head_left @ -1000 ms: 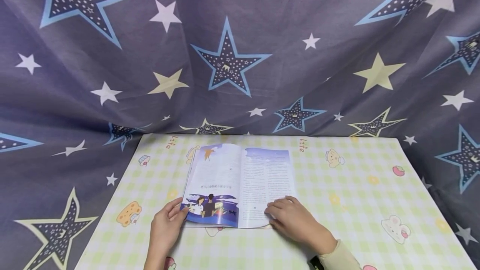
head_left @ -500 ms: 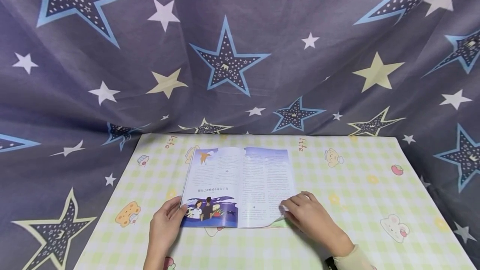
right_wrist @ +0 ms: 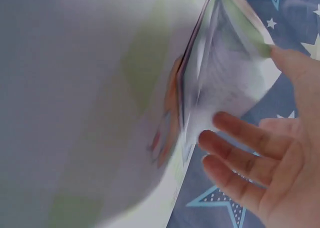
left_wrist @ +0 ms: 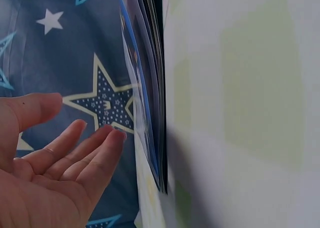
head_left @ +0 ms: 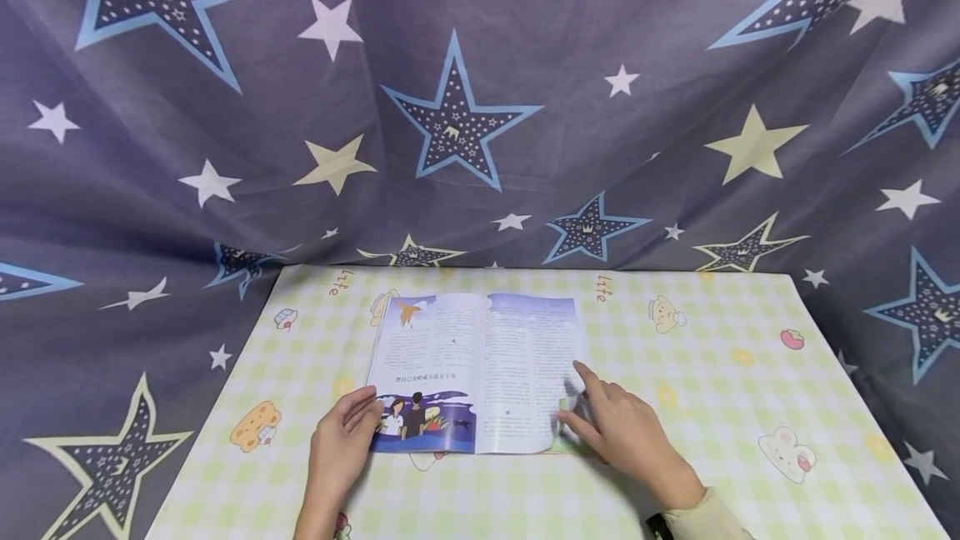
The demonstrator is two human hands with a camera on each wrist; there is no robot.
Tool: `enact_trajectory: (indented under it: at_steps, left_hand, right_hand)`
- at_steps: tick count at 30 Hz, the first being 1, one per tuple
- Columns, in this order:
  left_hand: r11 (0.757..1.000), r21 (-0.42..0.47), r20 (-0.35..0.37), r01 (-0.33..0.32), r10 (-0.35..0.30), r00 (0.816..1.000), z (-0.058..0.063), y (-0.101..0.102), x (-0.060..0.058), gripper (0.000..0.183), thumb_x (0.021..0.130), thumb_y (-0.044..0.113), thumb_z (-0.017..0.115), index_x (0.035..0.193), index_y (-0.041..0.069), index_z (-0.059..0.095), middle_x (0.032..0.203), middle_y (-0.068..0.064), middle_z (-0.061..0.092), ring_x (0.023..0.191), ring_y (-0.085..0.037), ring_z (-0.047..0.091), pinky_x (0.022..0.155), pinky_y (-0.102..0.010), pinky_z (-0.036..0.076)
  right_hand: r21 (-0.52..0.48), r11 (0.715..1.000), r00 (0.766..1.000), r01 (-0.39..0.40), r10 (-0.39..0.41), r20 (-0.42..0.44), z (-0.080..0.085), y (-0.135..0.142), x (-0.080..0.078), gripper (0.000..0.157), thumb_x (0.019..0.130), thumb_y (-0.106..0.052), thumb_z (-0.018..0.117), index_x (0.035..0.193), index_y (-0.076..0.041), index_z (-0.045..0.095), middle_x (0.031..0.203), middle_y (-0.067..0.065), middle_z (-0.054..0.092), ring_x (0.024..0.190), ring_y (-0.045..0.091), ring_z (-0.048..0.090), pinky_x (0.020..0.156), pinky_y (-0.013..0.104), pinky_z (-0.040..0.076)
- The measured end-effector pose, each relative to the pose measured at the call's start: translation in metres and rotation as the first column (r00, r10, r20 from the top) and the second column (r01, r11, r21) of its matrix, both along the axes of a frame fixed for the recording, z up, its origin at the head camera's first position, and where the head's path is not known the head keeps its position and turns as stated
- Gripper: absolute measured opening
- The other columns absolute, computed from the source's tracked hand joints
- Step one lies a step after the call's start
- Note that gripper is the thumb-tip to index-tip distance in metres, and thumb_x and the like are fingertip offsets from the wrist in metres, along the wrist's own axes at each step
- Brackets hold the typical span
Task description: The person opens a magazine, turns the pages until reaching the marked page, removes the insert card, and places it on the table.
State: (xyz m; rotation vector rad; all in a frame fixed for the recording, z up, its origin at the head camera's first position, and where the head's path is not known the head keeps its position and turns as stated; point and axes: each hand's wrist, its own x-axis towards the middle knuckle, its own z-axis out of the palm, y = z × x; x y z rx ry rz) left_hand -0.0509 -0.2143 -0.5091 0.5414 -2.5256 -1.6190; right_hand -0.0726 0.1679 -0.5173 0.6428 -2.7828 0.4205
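An open magazine [head_left: 510,373] lies on the table, printed text on both pages and a purple-blue illustration at the lower left. My left hand [head_left: 341,436] is at its left edge, thumb tip overlapping the illustration in the head view. In the left wrist view, the relaxed left fingers [left_wrist: 107,153] are beside the stacked page edges [left_wrist: 155,87]. At the lower right corner, my right hand [head_left: 626,427] has its index finger and thumb extended and apart. The right wrist view shows a raised, bent page [right_wrist: 235,67] with the right thumb at its edge and the other fingers spread below.
A checked tablecloth [head_left: 735,407] with cartoon prints covers the table. Behind it and along the sides hangs a dark purple curtain [head_left: 570,148] with stars. A dark band [head_left: 660,526] shows at my right sleeve [head_left: 708,515].
My right hand has moved right, from the page's lower part to its outer corner, and its index finger has straightened. The page corner has lifted. The left page has flattened; the left hand shifted slightly right.
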Motion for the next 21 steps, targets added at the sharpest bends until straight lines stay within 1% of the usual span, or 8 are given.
enact_trajectory:
  at_steps: [2,4,7,9,11,13,18,21]
  left_hand:
    - [1.0,0.014,-0.014,0.017,-0.017,1.0,-0.001,0.004,-0.001,0.035,0.097,0.017,0.067,0.128,0.0,0.064,0.123,-0.02,0.067,0.113,-0.029,0.066,0.089,-0.02,0.053]
    - [0.999,0.03,-0.028,0.039,-0.038,0.999,-0.001,0.008,-0.002,0.035,0.096,0.017,0.068,0.127,0.0,0.064,0.122,-0.019,0.067,0.111,-0.029,0.066,0.09,-0.02,0.053]
    - [0.996,0.054,-0.041,0.073,-0.071,0.997,-0.001,0.016,-0.005,0.034,0.097,0.016,0.068,0.126,0.0,0.065,0.12,-0.017,0.068,0.11,-0.027,0.067,0.09,-0.022,0.054]
    - [0.993,0.068,-0.059,0.098,-0.094,0.994,-0.001,0.023,-0.007,0.034,0.097,0.017,0.068,0.126,0.0,0.066,0.118,-0.015,0.069,0.109,-0.026,0.068,0.091,-0.024,0.054]
    - [0.987,0.083,-0.077,0.135,-0.129,0.989,-0.001,0.031,-0.008,0.033,0.097,0.018,0.068,0.125,0.0,0.066,0.116,-0.014,0.07,0.107,-0.025,0.069,0.091,-0.026,0.055]
    - [0.978,0.102,-0.099,0.184,-0.174,0.98,-0.001,0.041,-0.009,0.034,0.097,0.021,0.069,0.124,-0.001,0.067,0.115,-0.013,0.071,0.105,-0.024,0.069,0.09,-0.027,0.056]
    - [0.929,0.183,-0.134,0.322,-0.301,0.944,-0.002,0.066,-0.013,0.04,0.097,0.027,0.069,0.124,-0.003,0.066,0.112,-0.012,0.072,0.103,-0.022,0.07,0.09,-0.024,0.055]
    - [0.892,0.246,-0.137,0.379,-0.355,0.925,-0.003,0.079,-0.015,0.042,0.096,0.028,0.07,0.123,-0.004,0.066,0.108,-0.012,0.073,0.098,-0.021,0.071,0.086,-0.025,0.057]
  right_hand:
    - [-0.052,0.998,0.999,-0.033,0.032,-0.013,0.002,-0.005,-0.001,0.08,0.088,-0.044,0.076,0.149,-0.005,0.042,0.096,0.003,0.071,0.076,0.018,0.065,0.06,0.036,0.056]
    - [-0.107,0.992,0.997,-0.071,0.071,-0.001,0.005,-0.01,-0.003,0.081,0.091,-0.039,0.075,0.153,-0.006,0.036,0.111,0.004,0.072,0.085,0.019,0.068,0.065,0.037,0.058]
    - [-0.193,0.973,0.988,-0.124,0.14,0.073,0.01,-0.019,-0.005,0.078,0.097,-0.034,0.068,0.158,-0.009,0.026,0.129,0.004,0.066,0.102,0.023,0.068,0.078,0.041,0.059]
    - [-0.25,0.957,0.973,-0.146,0.184,0.138,0.012,-0.024,-0.006,0.074,0.101,-0.032,0.062,0.159,-0.011,0.022,0.136,0.006,0.062,0.113,0.025,0.064,0.087,0.044,0.057]
    - [-0.31,0.937,0.954,-0.16,0.227,0.194,0.013,-0.03,-0.006,0.071,0.103,-0.031,0.059,0.159,-0.012,0.022,0.141,0.006,0.057,0.118,0.027,0.062,0.093,0.045,0.055]
    - [-0.361,0.917,0.937,-0.171,0.265,0.228,0.014,-0.035,-0.006,0.067,0.104,-0.03,0.057,0.159,-0.012,0.023,0.145,0.007,0.053,0.122,0.027,0.059,0.099,0.045,0.051]
    - [-0.412,0.89,0.917,-0.194,0.314,0.247,0.014,-0.046,-0.008,0.063,0.104,-0.03,0.056,0.158,-0.014,0.027,0.149,0.003,0.05,0.135,0.023,0.047,0.111,0.044,0.04]
    - [-0.424,0.881,0.909,-0.208,0.334,0.248,0.015,-0.052,-0.009,0.061,0.104,-0.029,0.056,0.157,-0.013,0.03,0.149,0.002,0.05,0.138,0.021,0.042,0.113,0.044,0.037]
